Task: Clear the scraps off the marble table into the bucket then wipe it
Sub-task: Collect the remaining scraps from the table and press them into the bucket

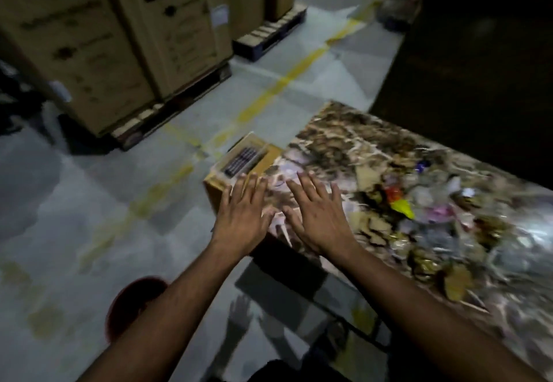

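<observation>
The marble table (344, 130) runs from the centre to the right, brown and cream veined. A heap of scraps (419, 211) lies on its right half: torn cardboard, clear plastic, a yellow and a red wrapper. My left hand (242, 217) is spread flat, palm down, over the table's near left corner. My right hand (317, 214) is spread flat beside it, over the marble, left of the scraps. Neither holds anything. A red bucket (131, 304) stands on the floor at lower left, partly hidden by my left forearm.
A small cardboard box (245, 157) with a clear packet of dark pens on top sits at the table's left end. Tall cartons (104, 37) on pallets stand at the back left. Grey floor with yellow lines (269, 94) stretches left of the table.
</observation>
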Demonstrator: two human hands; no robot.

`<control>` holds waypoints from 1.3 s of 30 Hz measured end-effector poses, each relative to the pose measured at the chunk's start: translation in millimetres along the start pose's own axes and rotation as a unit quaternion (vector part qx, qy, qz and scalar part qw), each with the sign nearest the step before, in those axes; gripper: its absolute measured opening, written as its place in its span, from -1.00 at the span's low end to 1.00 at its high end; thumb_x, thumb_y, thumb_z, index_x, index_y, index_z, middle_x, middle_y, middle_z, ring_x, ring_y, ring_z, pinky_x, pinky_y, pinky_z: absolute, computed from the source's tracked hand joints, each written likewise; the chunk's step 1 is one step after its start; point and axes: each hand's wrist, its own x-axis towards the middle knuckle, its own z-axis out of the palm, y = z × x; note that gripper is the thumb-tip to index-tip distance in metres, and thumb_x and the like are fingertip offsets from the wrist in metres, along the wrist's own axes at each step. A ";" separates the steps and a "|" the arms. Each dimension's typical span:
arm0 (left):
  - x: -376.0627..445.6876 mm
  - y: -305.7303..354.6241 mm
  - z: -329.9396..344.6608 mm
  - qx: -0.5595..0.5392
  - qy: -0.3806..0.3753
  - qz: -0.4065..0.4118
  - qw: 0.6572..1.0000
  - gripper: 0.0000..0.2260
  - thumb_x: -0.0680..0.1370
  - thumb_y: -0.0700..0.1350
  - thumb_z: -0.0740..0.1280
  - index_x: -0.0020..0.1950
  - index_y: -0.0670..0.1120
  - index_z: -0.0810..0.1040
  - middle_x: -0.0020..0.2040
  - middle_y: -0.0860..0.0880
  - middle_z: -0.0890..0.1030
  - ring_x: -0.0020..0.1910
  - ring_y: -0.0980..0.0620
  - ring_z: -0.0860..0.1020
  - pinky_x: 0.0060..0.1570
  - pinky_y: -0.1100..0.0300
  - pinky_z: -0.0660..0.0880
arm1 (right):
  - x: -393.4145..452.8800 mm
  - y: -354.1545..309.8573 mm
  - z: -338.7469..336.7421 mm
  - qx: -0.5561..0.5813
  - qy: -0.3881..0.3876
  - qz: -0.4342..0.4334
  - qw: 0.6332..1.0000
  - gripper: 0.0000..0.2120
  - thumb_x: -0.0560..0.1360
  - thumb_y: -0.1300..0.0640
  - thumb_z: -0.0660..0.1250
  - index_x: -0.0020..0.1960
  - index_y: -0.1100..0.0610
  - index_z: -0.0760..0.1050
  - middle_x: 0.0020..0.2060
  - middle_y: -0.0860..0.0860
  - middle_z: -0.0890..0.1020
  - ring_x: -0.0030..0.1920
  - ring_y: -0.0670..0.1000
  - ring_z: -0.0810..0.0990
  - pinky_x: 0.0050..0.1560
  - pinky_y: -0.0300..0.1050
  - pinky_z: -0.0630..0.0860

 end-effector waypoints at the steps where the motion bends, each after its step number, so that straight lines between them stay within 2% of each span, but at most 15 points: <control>1: 12.5 26.8 3.9 0.001 -0.013 0.018 1.000 -0.36 0.56 0.20 0.07 0.58 -0.08 0.28 0.53 -0.12 0.37 0.53 -0.17 0.29 0.45 -0.14 0.24 | -9.0 30.4 -4.2 0.000 0.009 0.022 1.000 -0.35 0.62 -0.29 -0.13 0.62 -0.03 0.22 0.62 0.03 0.23 0.63 0.08 0.13 0.53 0.32 0.07; 4: 46.7 97.5 17.7 -0.009 -0.026 0.081 0.996 -0.36 0.52 0.20 0.10 0.50 -0.11 0.41 0.45 -0.15 0.48 0.43 -0.19 0.43 0.42 -0.16 0.26 | -32.7 112.7 -13.8 0.008 0.038 0.090 0.995 -0.38 0.63 -0.28 -0.06 0.57 -0.03 0.31 0.58 0.05 0.32 0.60 0.10 0.22 0.50 0.33 0.18; 6: 66.6 140.3 27.8 -0.013 -0.040 0.117 0.992 -0.37 0.52 0.23 0.09 0.48 -0.09 0.43 0.42 -0.14 0.51 0.40 -0.19 0.46 0.38 -0.18 0.32 | -50.2 161.6 -17.1 0.025 0.036 0.142 0.989 -0.39 0.63 -0.30 -0.04 0.58 -0.05 0.27 0.60 0.04 0.29 0.61 0.10 0.18 0.52 0.31 0.14; 8: 77.8 174.1 36.9 -0.027 -0.061 0.146 0.987 -0.35 0.55 0.26 0.04 0.54 -0.05 0.33 0.47 -0.12 0.45 0.44 -0.20 0.39 0.39 -0.17 0.31 | -69.2 199.4 -18.1 0.052 0.025 0.183 0.982 -0.36 0.62 -0.32 -0.10 0.61 -0.08 0.17 0.63 0.02 0.19 0.63 0.09 0.08 0.54 0.30 0.06; 10: 85.2 194.5 44.9 -0.036 -0.077 0.171 0.982 -0.32 0.57 0.31 0.01 0.62 0.01 0.14 0.56 -0.08 0.30 0.52 -0.18 0.25 0.44 -0.16 0.23 | -83.4 223.4 -18.3 0.062 0.043 0.200 0.977 -0.35 0.60 -0.31 -0.14 0.61 -0.08 0.15 0.63 0.02 0.17 0.64 0.10 0.08 0.55 0.25 0.06; 12: 95.4 208.9 55.0 -0.040 -0.103 0.193 0.975 -0.27 0.56 0.37 -0.04 0.65 0.04 -0.01 0.61 -0.06 0.18 0.56 -0.18 0.12 0.48 -0.17 0.17 | -95.7 241.7 -20.1 0.071 0.084 0.210 0.972 -0.41 0.62 -0.26 -0.05 0.58 -0.06 0.23 0.61 0.04 0.25 0.61 0.10 0.17 0.55 0.23 0.15; 15: 112.0 222.1 64.4 -0.079 -0.126 0.197 0.969 -0.21 0.51 0.45 -0.13 0.64 0.07 -0.08 0.63 -0.03 0.08 0.58 -0.15 0.02 0.52 -0.18 0.13 | -111.5 264.2 -16.6 0.091 0.191 0.239 0.948 -0.50 0.62 -0.16 0.12 0.48 0.03 0.41 0.50 0.06 0.43 0.51 0.10 0.33 0.49 0.18 0.25; 17: 127.9 231.3 68.4 -0.157 -0.124 0.182 0.963 -0.24 0.52 0.47 -0.15 0.63 0.11 -0.03 0.63 0.01 0.08 0.58 -0.12 0.02 0.52 -0.18 0.11 | -117.8 277.6 -12.8 0.111 0.245 0.275 0.923 -0.52 0.59 -0.13 0.18 0.45 0.03 0.45 0.45 0.05 0.47 0.47 0.12 0.37 0.47 0.20 0.28; 19: 145.0 239.4 74.5 -0.240 -0.105 0.158 0.952 -0.31 0.56 0.43 -0.09 0.62 0.13 0.06 0.62 0.00 0.15 0.58 -0.09 0.06 0.51 -0.15 0.10 | -118.6 288.7 -6.4 0.124 0.265 0.300 0.908 -0.52 0.58 -0.15 0.20 0.44 -0.02 0.46 0.44 0.03 0.47 0.45 0.13 0.38 0.42 0.26 0.31; 22: 165.8 254.3 86.7 -0.296 -0.097 0.133 0.941 -0.37 0.59 0.35 -0.01 0.60 0.10 0.17 0.60 -0.03 0.21 0.56 -0.09 0.11 0.49 -0.13 0.13 | -111.4 295.6 6.2 0.150 0.230 0.353 0.894 -0.47 0.56 -0.26 0.16 0.47 -0.12 0.42 0.50 0.03 0.40 0.48 0.16 0.33 0.40 0.31 0.31; 27: 166.8 294.9 99.1 -0.368 -0.140 0.121 0.911 -0.50 0.62 0.22 0.04 0.53 0.14 0.30 0.54 -0.02 0.27 0.48 -0.07 0.20 0.41 -0.07 0.24 | -82.2 285.5 25.5 0.231 0.184 0.414 0.861 -0.34 0.50 -0.43 -0.01 0.54 -0.24 0.25 0.60 0.01 0.25 0.55 0.19 0.18 0.51 0.35 0.15; 31: 158.8 317.2 107.8 -0.456 -0.169 0.124 0.865 -0.56 0.65 0.10 0.12 0.47 -0.03 0.42 0.48 -0.04 0.34 0.40 0.12 0.25 0.38 0.15 0.21 | -63.3 279.0 32.8 0.243 0.183 0.426 0.852 -0.34 0.49 -0.42 -0.02 0.53 -0.25 0.29 0.57 0.00 0.30 0.53 0.14 0.21 0.48 0.32 0.16; 34: 158.6 328.1 112.9 -0.522 -0.177 0.063 0.832 -0.72 0.69 -0.10 0.20 0.38 -0.10 0.50 0.44 -0.08 0.40 0.41 0.00 0.36 0.37 0.14 0.34 | -54.4 278.0 37.8 0.248 0.195 0.429 0.846 -0.40 0.51 -0.38 0.04 0.49 -0.23 0.37 0.50 -0.05 0.39 0.47 0.10 0.26 0.43 0.26 0.20; 37: 159.5 332.7 110.0 -0.566 -0.171 0.017 0.807 -0.76 0.67 -0.22 0.24 0.31 -0.10 0.55 0.36 -0.07 0.45 0.35 0.01 0.43 0.17 0.48 0.34 | -52.1 277.3 43.9 0.281 0.237 0.425 0.827 -0.47 0.54 -0.31 0.13 0.43 -0.17 0.45 0.40 -0.11 0.48 0.40 0.05 0.31 0.37 0.22 0.27; 39: 159.4 334.2 105.8 -0.592 -0.167 0.008 0.788 -0.77 0.65 -0.25 0.26 0.25 -0.02 0.55 0.30 0.00 0.47 0.30 0.07 0.45 0.08 0.53 0.34 | -52.7 276.7 45.4 0.306 0.261 0.427 0.810 -0.49 0.53 -0.28 0.18 0.41 -0.13 0.48 0.36 -0.13 0.50 0.37 0.04 0.34 0.33 0.17 0.33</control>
